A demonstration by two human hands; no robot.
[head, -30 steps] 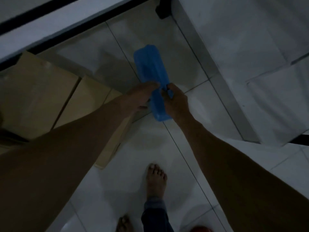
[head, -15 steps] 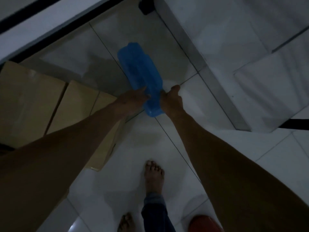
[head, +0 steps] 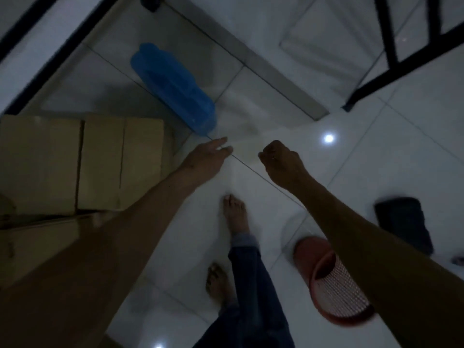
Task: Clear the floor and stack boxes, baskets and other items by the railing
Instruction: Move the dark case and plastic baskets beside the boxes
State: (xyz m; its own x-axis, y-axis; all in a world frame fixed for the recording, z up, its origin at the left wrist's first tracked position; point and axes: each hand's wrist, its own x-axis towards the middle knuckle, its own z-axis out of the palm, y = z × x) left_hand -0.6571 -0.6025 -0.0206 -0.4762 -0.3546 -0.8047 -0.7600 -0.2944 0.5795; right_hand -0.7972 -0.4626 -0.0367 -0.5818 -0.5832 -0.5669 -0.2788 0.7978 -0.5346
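Blue container (head: 175, 89): on the floor, far of cardboard boxes (head: 80, 162). Left hand (head: 206, 159): fingers extended, empty. Right hand (head: 281, 162): fingers curled, empty.

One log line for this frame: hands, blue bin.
left hand: open, empty | right hand: curled, empty | blue bin: on floor beside cardboard boxes

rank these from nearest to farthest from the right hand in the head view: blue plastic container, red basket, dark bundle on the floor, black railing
Measured from the right hand as the head view shows it:
1. Blue plastic container, up and to the left, beside the cardboard boxes.
2. Dark bundle, lower right on the tiles.
3. Red basket, below, near the feet; close to the bundle, so these two are hard to separate.
4. Black railing, far upper right.
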